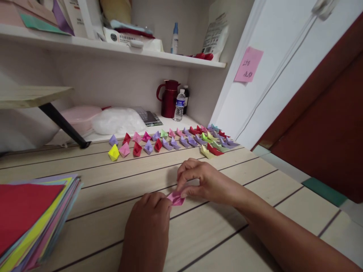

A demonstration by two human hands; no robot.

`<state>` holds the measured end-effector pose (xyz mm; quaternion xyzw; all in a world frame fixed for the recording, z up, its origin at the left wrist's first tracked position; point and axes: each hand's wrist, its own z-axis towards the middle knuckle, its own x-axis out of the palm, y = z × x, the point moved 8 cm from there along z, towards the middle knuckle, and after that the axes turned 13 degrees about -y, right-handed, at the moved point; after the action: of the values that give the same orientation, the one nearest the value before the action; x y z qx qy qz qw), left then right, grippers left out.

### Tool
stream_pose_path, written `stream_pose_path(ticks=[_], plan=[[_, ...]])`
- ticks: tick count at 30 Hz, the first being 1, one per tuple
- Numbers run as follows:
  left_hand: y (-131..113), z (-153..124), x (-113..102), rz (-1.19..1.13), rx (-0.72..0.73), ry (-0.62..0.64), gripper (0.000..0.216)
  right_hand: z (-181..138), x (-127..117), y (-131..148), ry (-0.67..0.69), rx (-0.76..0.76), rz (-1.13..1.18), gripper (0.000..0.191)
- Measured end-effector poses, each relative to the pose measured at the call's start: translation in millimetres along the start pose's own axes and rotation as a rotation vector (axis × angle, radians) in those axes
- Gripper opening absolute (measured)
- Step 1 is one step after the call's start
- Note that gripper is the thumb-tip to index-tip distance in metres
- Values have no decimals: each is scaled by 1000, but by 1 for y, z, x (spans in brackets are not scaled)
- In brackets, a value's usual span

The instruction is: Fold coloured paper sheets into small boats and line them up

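A small pink folded paper boat (177, 198) is held between my two hands, just above or on the striped wooden table (107, 219). My left hand (153, 215) grips its left end, fingers curled and thumb side toward the paper. On the other side, my right hand (198, 179) pinches the boat's right edge between thumb and fingers. The boat's lower parts are partly covered by my fingers. Beyond my hands, several finished paper boats stand in rows, among them a yellow one (114, 153) and a red one (214, 150).
A stack of coloured paper (31, 223) lies at the left front. Behind the boats stand a dark red jug (169, 99), a water bottle (179, 105) and a plastic bag (117, 121). A black leg (64, 124) supports a small raised wooden board (34, 95).
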<state>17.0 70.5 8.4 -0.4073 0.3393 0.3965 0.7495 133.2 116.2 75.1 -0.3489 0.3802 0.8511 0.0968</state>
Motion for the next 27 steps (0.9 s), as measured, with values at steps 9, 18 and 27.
stream_pose_path(ticks=[9,18,27], plan=[[-1,-1,1,-2,19,-4,25,-7,22,-3,105,-57,-153,14],[-8,0,-1,92,31,56,29,-7,26,-1,82,-39,-135,12],[-2,-1,-4,94,-14,-21,26,-7,27,-8,36,-22,-159,15]])
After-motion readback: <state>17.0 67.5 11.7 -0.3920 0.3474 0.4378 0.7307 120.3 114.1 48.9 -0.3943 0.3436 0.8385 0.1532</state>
